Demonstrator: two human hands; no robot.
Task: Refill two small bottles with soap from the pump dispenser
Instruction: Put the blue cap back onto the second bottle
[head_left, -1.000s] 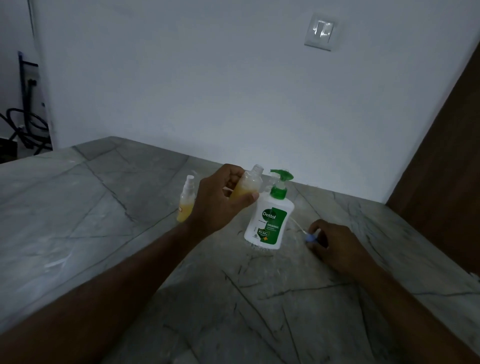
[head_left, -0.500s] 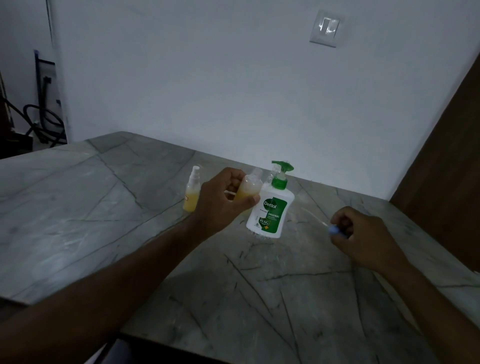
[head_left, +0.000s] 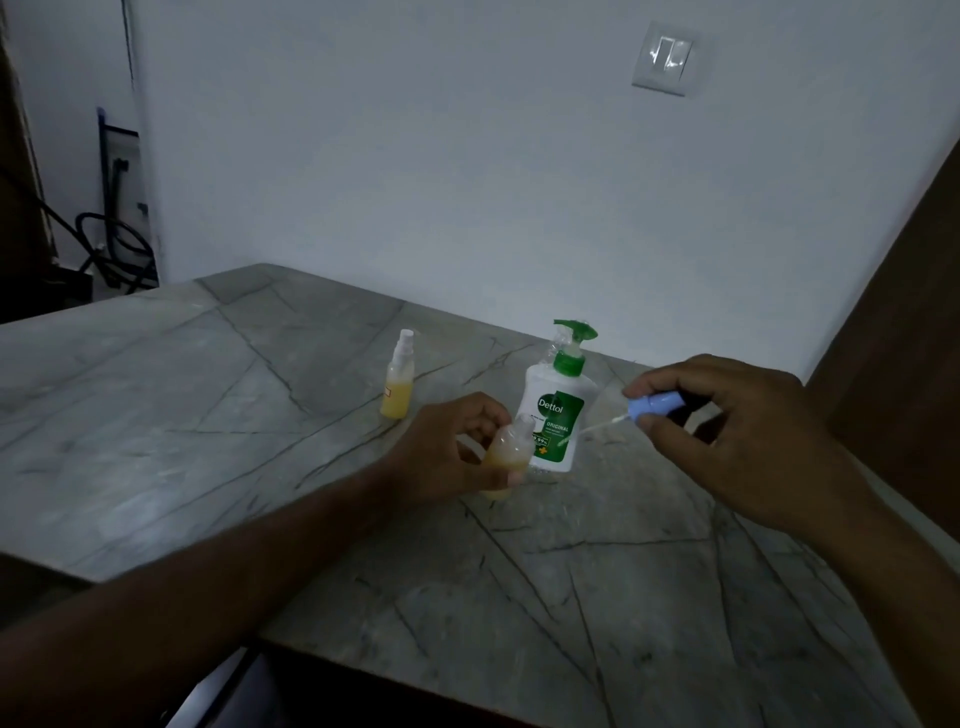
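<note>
I have the open small bottle (head_left: 508, 457) in my left hand (head_left: 447, 452), fingers wrapped round its lower body, thumb across the front. It is part full of yellowish soap, its base at or just above the bench (head_left: 218, 426); I cannot tell whether it touches. Its neck leans a little to the right and away from me, the bare mouth ending just in front of the pump dispenser (head_left: 558, 410), which stands upright right behind it.

My right hand (head_left: 727, 431) is pinched shut on the blue spray cap (head_left: 655, 404), held off the bench to the right of the dispenser. The cap's thin dip tube (head_left: 592, 428) runs down and to the left from it, its tip across the dispenser's label, close to the bottle's mouth but still right of it and a little lower.

That is what the next move depends on, as I judge it: the tube points toward the mouth from the right, nearly flat, while the bottle's axis is close to upright. To get the tube in I would have to lift the cap and swing it upright over the neck, or tilt the bottle further right to meet it. The right hand carries the part, so it is the mover; the left only steadies.

The second small bottle (head_left: 398, 382), already capped and part filled, stands left of the dispenser, well apart from both hands.
</note>
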